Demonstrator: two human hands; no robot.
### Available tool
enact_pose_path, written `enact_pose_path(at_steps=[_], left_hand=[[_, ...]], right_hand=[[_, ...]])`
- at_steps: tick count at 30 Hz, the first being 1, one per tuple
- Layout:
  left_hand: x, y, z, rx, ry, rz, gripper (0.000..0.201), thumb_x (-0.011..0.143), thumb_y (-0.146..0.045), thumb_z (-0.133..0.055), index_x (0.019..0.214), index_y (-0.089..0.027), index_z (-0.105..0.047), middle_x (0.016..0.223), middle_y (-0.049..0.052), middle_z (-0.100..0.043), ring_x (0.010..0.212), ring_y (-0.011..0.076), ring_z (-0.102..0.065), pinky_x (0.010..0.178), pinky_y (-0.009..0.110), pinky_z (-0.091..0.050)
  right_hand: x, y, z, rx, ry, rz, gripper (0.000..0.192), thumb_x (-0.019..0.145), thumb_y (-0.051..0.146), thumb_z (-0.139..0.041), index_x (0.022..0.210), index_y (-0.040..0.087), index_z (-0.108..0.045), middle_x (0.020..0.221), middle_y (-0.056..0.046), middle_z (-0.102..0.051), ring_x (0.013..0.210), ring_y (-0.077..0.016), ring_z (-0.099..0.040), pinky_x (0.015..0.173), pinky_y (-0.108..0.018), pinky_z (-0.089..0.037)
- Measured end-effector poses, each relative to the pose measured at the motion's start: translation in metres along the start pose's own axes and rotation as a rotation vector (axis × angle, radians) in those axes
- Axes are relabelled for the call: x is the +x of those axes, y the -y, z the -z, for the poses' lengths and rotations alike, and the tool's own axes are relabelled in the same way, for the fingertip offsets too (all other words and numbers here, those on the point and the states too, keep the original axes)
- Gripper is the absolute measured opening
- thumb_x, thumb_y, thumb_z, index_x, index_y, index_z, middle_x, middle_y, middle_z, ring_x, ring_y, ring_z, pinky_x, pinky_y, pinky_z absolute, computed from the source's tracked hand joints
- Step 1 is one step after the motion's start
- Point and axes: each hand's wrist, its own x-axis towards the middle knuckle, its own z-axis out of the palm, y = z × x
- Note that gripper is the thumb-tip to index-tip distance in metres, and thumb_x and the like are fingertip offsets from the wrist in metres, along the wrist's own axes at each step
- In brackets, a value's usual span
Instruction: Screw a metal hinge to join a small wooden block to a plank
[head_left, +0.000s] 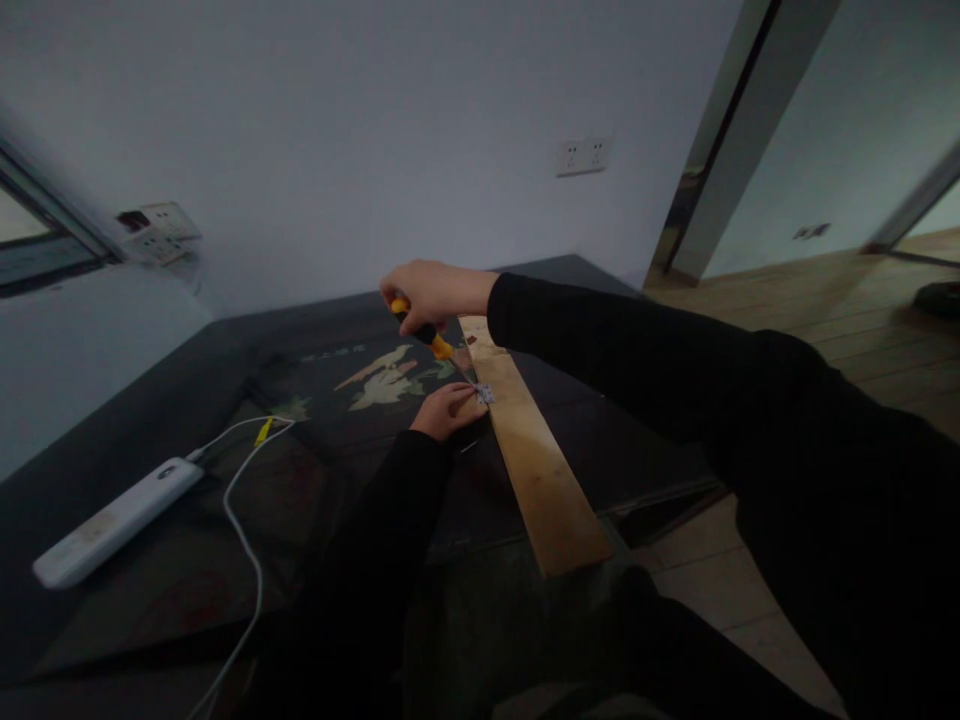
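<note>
I am gripping the yellow-and-black screwdriver in my right hand, fingers wrapped fully around the handle, and I am angling its shaft down toward 4 o'clock onto the small metal hinge. My left hand is lying at 8 o'clock of the hinge, fingers curled and pressing down at the near edge of the wooden board to steady the work; whether it is pinching anything I cannot tell. The hinge is sitting on the left edge of the board, roughly a third of the way along from its far end, and the board is lying across the dark bench, its near end overhanging at 5 o'clock. Judging from this position, the hinge is already located and fastening is under way; how many screws are seated is too small to tell. At 8 o'clock on the bench, a white power strip and its white cable are lying well apart from the work.
</note>
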Motion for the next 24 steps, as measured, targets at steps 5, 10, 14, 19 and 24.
enact_pose_path(at_steps=[5,10,14,19,24], left_hand=[[0.001,-0.001,0.0,-0.003,-0.004,0.007,0.047,0.075,-0.052,-0.065,0.108,-0.02,-0.071,0.117,0.01,-0.066,0.108,0.0258,-0.063,0.099,0.04,-0.049],[0.0,0.0,0.0,-0.015,-0.005,0.005,0.045,0.074,-0.051,-0.066,0.106,-0.02,-0.071,0.117,0.009,-0.066,0.106,0.0256,-0.064,0.098,0.04,-0.05],[0.0,0.0,-0.001,-0.031,-0.011,0.011,0.045,0.074,-0.05,-0.067,0.107,-0.02,-0.071,0.116,0.01,-0.066,0.107,0.0256,-0.064,0.098,0.04,-0.05],[0.001,-0.003,0.001,-0.017,-0.004,0.015,0.046,0.074,-0.05,-0.067,0.108,-0.02,-0.07,0.118,0.01,-0.066,0.109,0.0256,-0.063,0.1,0.039,-0.048],[0.001,-0.004,0.001,-0.022,-0.004,0.005,0.046,0.075,-0.051,-0.066,0.108,-0.019,-0.07,0.117,0.01,-0.066,0.107,0.0255,-0.063,0.098,0.04,-0.05]], right_hand=[[0.0,-0.003,-0.006,-0.114,-0.076,0.063,0.031,0.078,0.021,-0.067,0.107,0.012,-0.063,0.104,-0.012,-0.067,0.089,-0.0188,-0.064,0.073,-0.028,-0.047],[-0.001,0.006,0.004,0.017,0.174,-0.026,0.036,0.078,0.019,-0.067,0.111,0.007,-0.06,0.084,-0.008,-0.067,0.064,-0.0125,-0.061,0.061,-0.026,-0.049],[-0.001,0.008,0.002,0.008,0.127,-0.015,0.037,0.076,0.018,-0.067,0.11,0.006,-0.06,0.09,-0.009,-0.067,0.069,-0.0132,-0.062,0.062,-0.025,-0.05],[-0.002,0.002,-0.011,-0.23,-0.148,0.068,0.035,0.082,0.029,-0.065,0.112,0.013,-0.06,0.111,-0.014,-0.065,0.101,-0.0233,-0.062,0.08,-0.032,-0.047],[-0.001,0.001,-0.01,-0.323,-0.153,0.053,0.031,0.085,0.032,-0.062,0.106,0.01,-0.064,0.108,-0.016,-0.066,0.102,-0.0268,-0.062,0.083,-0.035,-0.046]])
